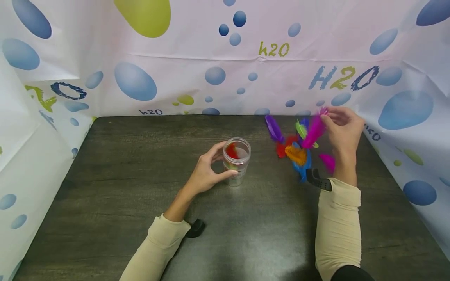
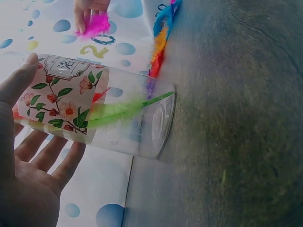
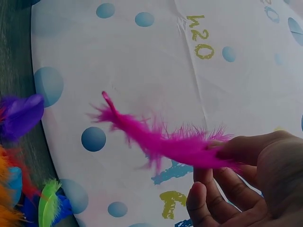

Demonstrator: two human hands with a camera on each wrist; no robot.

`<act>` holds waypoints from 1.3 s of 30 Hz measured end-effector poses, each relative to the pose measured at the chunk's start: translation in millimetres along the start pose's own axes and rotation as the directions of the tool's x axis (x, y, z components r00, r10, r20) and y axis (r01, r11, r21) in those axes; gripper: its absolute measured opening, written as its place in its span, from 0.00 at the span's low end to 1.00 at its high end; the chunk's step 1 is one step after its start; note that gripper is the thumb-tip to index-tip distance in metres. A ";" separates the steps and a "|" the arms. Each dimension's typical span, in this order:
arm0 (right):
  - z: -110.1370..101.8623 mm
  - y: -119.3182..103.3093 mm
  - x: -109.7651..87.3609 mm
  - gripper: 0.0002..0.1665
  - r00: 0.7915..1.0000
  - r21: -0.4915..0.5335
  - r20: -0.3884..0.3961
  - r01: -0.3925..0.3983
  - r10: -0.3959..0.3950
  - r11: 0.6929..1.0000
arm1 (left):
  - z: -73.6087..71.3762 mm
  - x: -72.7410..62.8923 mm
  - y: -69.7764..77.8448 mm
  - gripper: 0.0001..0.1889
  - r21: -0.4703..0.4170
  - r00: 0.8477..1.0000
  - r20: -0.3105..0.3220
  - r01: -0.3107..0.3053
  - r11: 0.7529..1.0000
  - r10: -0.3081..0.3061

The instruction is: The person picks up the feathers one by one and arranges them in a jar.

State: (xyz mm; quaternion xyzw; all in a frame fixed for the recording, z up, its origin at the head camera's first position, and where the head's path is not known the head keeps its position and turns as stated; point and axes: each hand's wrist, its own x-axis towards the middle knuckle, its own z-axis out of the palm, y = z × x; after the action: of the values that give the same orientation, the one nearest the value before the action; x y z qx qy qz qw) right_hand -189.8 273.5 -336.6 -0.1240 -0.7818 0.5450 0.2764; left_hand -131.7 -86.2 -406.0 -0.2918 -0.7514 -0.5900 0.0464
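Observation:
My left hand (image 1: pixel 207 169) grips a clear plastic jar (image 2: pixel 142 101) round its side, thumb on the near side. The jar stands upright on the table with its mouth uncovered and carries a floral label (image 2: pixel 61 94). Inside it are a green feather (image 2: pixel 116 113) and a red feather (image 1: pixel 232 150). Up at the right, my right hand (image 1: pixel 342 125) pinches a magenta feather (image 3: pixel 161 144) by one end, its quill end pointing away from the fingers. It is held above a loose pile of feathers, among them an orange feather (image 1: pixel 296 155) and a purple feather (image 1: pixel 274 128).
Also in the pile are red (image 1: pixel 281 150), blue (image 1: pixel 302 169) and green feathers (image 3: pixel 49 203). A second magenta feather (image 1: pixel 327 162) lies beside my right wrist. The dark wooden table (image 1: pixel 123 175) backs onto a white sheet (image 1: pixel 183 74) printed with blue drops.

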 end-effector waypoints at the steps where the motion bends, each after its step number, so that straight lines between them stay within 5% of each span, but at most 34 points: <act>1: 0.0 -0.8 -0.8 0.16 1.000 -0.002 0.003 0.001 -0.001 1.000 | 0.1 -0.1 0.1 0.42 -0.002 1.000 0.001 0.000 1.000 0.000; 39: 22.1 -49.0 -30.1 0.14 0.984 -0.061 0.080 0.166 -0.161 0.984 | -3.3 1.8 0.6 0.42 -0.018 1.000 0.010 0.005 1.000 -0.005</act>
State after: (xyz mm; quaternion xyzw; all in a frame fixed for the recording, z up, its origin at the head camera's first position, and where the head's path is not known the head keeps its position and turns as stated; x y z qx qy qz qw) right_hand -172.5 222.9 -306.1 -0.0484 -0.8169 0.4983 0.2866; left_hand -133.8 -88.4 -403.8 -0.2933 -0.7470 -0.5954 0.0387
